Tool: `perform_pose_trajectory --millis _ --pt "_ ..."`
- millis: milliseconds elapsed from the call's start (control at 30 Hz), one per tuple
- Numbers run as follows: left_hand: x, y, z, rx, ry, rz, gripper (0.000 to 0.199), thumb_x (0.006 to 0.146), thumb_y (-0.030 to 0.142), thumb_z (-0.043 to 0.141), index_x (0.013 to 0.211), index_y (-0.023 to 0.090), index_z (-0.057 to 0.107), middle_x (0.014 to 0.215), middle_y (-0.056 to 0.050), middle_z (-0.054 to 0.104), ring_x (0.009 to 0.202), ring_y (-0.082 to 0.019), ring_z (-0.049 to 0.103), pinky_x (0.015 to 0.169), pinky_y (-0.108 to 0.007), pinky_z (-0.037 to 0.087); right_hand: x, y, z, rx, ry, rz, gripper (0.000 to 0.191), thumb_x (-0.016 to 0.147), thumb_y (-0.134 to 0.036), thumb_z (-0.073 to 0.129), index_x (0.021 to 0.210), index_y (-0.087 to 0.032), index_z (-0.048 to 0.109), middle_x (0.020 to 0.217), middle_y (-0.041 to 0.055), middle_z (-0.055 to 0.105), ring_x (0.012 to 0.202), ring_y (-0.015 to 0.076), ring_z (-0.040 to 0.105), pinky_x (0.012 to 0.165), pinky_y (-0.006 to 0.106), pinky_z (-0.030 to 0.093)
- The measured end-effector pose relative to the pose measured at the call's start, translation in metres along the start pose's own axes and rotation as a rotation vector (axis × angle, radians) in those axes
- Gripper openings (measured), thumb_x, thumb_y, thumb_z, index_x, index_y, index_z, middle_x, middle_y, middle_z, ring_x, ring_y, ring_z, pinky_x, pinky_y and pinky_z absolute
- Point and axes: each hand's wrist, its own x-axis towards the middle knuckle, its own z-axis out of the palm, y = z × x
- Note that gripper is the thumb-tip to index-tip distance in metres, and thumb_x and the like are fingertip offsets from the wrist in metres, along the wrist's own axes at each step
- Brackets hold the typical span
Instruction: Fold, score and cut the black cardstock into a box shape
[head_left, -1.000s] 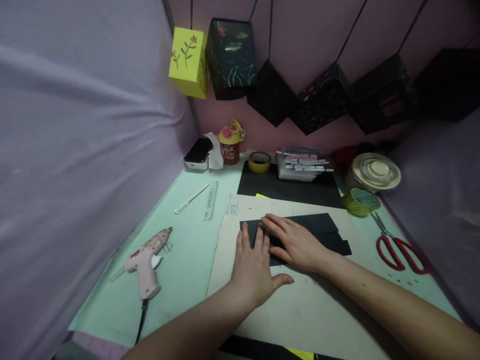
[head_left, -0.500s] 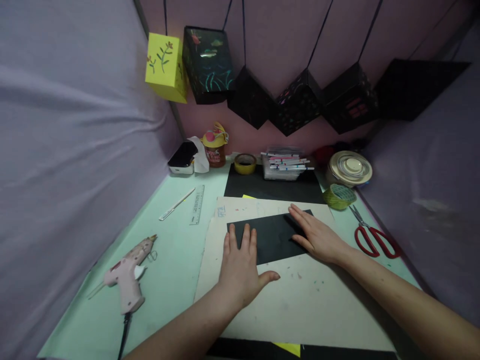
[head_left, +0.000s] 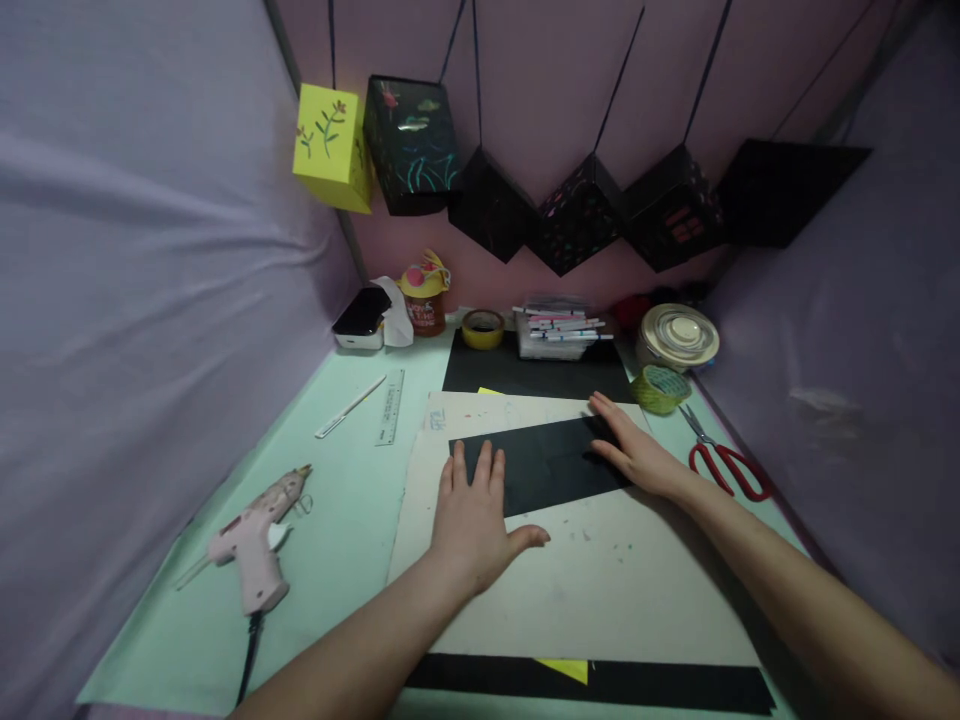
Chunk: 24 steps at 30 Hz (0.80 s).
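A strip of black paper (head_left: 551,460) lies slightly slanted on a pale board (head_left: 600,600) in the middle of the table. My left hand (head_left: 472,525) rests flat on its left end, fingers spread and thumb pointing right. At the other end, my right hand (head_left: 637,450) is open, with its fingers on the paper's right part and covering that edge. Nothing is gripped in either hand.
On the left are a pink glue gun (head_left: 259,540), a pen (head_left: 351,406) and a ruler (head_left: 390,408). Red-handled scissors (head_left: 724,462) and green tape (head_left: 660,388) lie right. Behind stand markers (head_left: 566,328), yellow tape (head_left: 482,328) and a lidded container (head_left: 679,337). Decorated boxes (head_left: 412,140) hang above.
My right hand has slid outward toward the paper's right end, uncovering more of the strip. My left hand stays at the left end. The whole view has shifted slightly.
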Motion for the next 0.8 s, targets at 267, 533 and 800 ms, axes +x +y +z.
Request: perform_pose_trajectory --millis 267,533,800 --pt "0.026 -0.032 -0.02 -0.08 0.277 -0.145 0.044 0.094 0.038 0.049 0.132 0.017 0.054 0.131 -0.014 0.053 0.12 -0.032 0.046 0.097 -0.046 0.04 0.002 0.022 -0.004 0.054 0.146 -0.015 0.04 0.087 -0.045 0.057 0.118 -0.021 0.061 0.117 0.0133 0.063 0.109 0.03 0.058 0.095 0.049 0.046" --pt "0.037 -0.053 -0.025 -0.204 0.153 -0.169 0.026 0.081 0.026 0.067 0.105 0.02 0.06 0.11 -0.009 0.056 0.111 -0.031 0.047 0.091 -0.043 0.04 0.0 0.008 -0.015 0.097 0.11 0.011 0.031 0.084 -0.045 0.06 0.104 -0.022 0.067 0.093 0.0093 0.06 0.092 0.0279 0.055 0.082 0.044 0.046" --pt "0.034 -0.046 -0.032 -0.888 0.198 -0.178 0.023 0.075 0.031 0.07 0.094 0.021 0.063 0.082 0.0 0.062 0.075 -0.018 0.056 0.07 -0.03 0.043 -0.013 -0.007 -0.036 0.393 0.094 0.301 0.032 0.079 -0.053 0.064 0.08 -0.021 0.061 0.073 0.0015 0.06 0.065 0.0179 0.053 0.059 0.03 0.042"
